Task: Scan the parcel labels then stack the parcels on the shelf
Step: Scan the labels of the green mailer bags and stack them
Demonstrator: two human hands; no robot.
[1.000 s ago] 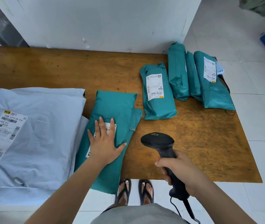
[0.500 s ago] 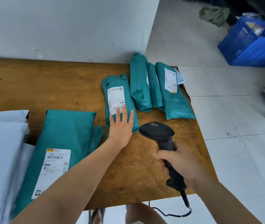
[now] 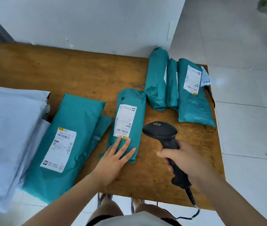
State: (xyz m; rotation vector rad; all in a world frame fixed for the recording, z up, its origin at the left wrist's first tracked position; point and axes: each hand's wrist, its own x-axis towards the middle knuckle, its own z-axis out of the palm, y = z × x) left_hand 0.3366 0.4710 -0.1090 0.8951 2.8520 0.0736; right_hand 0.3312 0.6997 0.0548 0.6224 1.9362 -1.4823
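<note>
Palm work first: left hand (image 3: 113, 158) flat, fingers straight, pressing the near end of the teal parcel (image 3: 133, 98) lying toward twelve o'clock. Right hand (image 3: 185, 161) wrapped round the handle of the scanner (image 3: 162, 132), at three o'clock of the label (image 3: 126, 118). Smooth the film taut — then aim toward nine o'clock, square on the barcode (image 3: 122, 132).

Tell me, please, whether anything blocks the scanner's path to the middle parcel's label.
Nothing visible does. The left hand rests on the teal parcel below its label; the barcode scanner in the right hand is beside it.
</note>
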